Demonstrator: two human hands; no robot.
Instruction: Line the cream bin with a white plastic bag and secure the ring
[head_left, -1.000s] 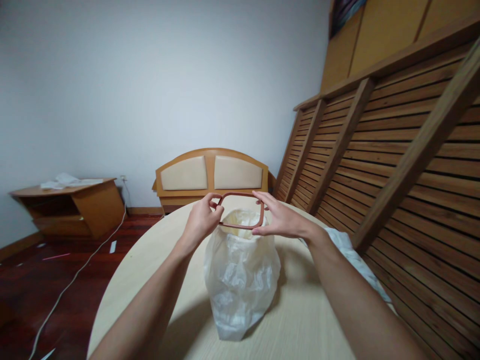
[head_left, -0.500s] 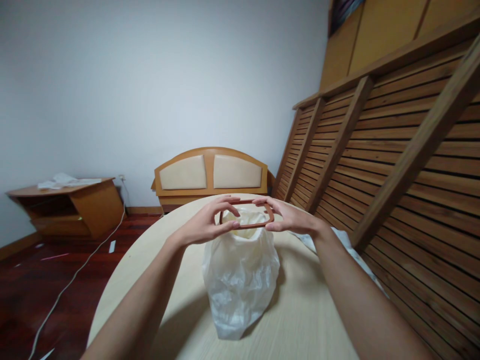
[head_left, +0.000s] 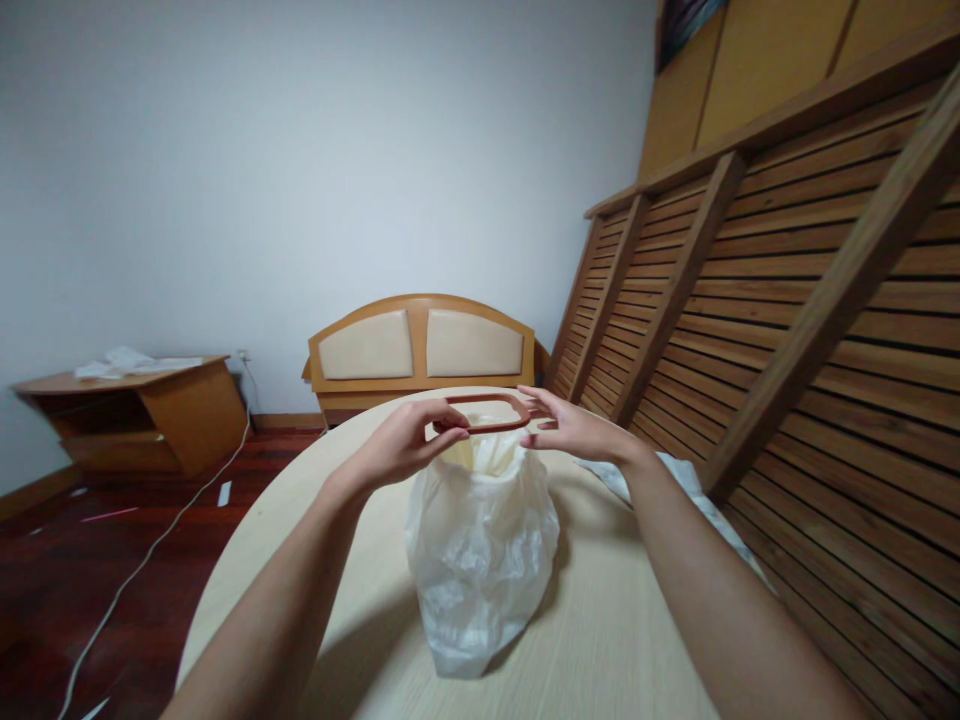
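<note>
Left hand (head_left: 409,445): closed in a pinch; the left end of a reddish-brown ring (head_left: 487,430) is held between thumb and forefinger, the other fingers curled beneath.
Right hand (head_left: 574,432): fingers mostly straight and spread; the right end of the ring lies between forefinger and thumb. Whether it is gripped or only steadied cannot be told.
Ring, place: held in the air by both ends, just above the mouth of a white plastic bag (head_left: 480,560), apart from the tabletop (head_left: 615,640).
Ring, attitude: nearly level, seen almost edge-on, its opening facing up and down.
Ring, long axis: left to right, roughly along the far edge of the tabletop; the short axis runs away from the person.
Bag: upright near the middle of the tabletop, somewhat toward the far edge, crumpled and bulging at the sides; its neck is gathered under the ring.
Bin (head_left: 466,452): a pale yellow wall is glimpsed inside the bag's neck; the rest is covered.
Done, as judged: the bag is drawn up about the bin, and the ring is brought over the mouth and squared to it.
Left, as judged: the ring is not yet seated; a gap shows between it and the bag's neck.
Right edge of tabletop: a loose plastic sheet (head_left: 675,475) is lying there.
Beyond the far edge: a padded headboard (head_left: 424,345) is leaned against the wall.
</note>
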